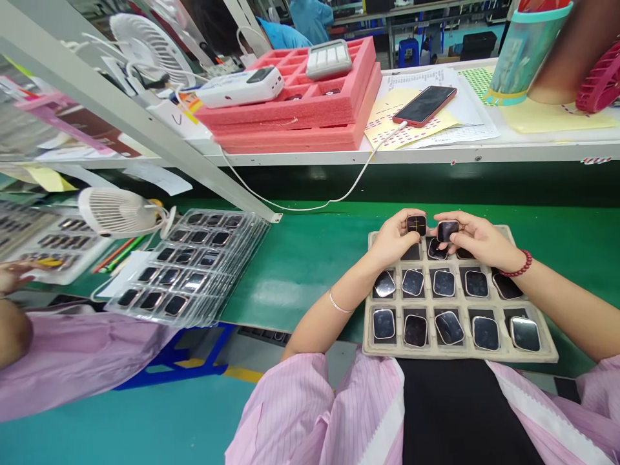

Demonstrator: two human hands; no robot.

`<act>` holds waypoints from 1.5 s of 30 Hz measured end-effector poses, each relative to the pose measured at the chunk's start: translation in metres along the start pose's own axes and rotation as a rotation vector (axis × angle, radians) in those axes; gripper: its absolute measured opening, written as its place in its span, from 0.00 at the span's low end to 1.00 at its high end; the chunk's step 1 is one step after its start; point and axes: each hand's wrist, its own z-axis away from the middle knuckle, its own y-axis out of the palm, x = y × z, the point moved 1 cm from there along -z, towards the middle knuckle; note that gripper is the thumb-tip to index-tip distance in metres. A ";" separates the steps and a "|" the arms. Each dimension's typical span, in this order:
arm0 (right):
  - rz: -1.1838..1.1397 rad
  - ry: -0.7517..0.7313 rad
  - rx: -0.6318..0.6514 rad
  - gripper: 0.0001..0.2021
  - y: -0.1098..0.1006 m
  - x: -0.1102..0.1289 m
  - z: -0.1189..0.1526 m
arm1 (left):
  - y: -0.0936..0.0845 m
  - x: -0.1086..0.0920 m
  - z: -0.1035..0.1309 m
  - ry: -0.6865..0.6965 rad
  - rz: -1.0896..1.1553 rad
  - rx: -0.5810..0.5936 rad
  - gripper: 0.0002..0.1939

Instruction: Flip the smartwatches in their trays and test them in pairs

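A beige foam tray (pixel 547 354) lies on the green belt in front of me, with several black-screened watch bodies in its pockets. My left hand (pixel 394 237) holds one watch body (pixel 416 225) at the tray's far edge; a yellow cross shows on its screen. Right beside it, my right hand (pixel 477 239) grips a second watch body (pixel 447 230) with a dark screen. The two pieces are almost touching above the far row. A red bead bracelet circles my right wrist and a thin bangle my left.
A stack of clear trays with watch bodies (pixel 186 268) lies to the left, beside a small white fan (pixel 116 212). Another person's pink sleeve (pixel 72 361) is at the left. The shelf behind carries pink foam trays (pixel 310 106), a phone (pixel 425 105) on cable, and papers.
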 end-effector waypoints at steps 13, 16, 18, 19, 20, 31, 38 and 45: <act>0.006 -0.037 0.021 0.25 -0.002 -0.007 -0.001 | -0.001 0.001 0.001 0.047 -0.030 -0.003 0.16; 0.022 -0.043 0.013 0.25 -0.002 -0.006 -0.001 | -0.001 0.001 0.000 0.104 -0.074 0.004 0.20; 0.027 -0.044 0.003 0.25 -0.002 -0.006 -0.001 | -0.002 0.002 0.000 0.124 -0.082 0.019 0.23; 0.029 -0.044 0.000 0.25 -0.002 -0.006 -0.001 | -0.002 0.002 -0.001 0.124 -0.080 0.025 0.23; 0.031 -0.044 -0.002 0.25 -0.002 -0.005 -0.001 | -0.002 0.003 -0.001 0.121 -0.075 0.029 0.23; 0.054 -0.033 0.003 0.24 -0.001 -0.002 0.000 | -0.003 0.005 -0.001 0.096 -0.117 0.016 0.21; 0.083 -0.031 -0.012 0.18 -0.001 0.000 0.002 | -0.002 0.006 0.001 0.097 -0.069 0.019 0.17; 0.064 -0.026 -0.005 0.17 0.000 0.000 0.002 | -0.002 0.006 0.001 0.102 -0.085 0.012 0.17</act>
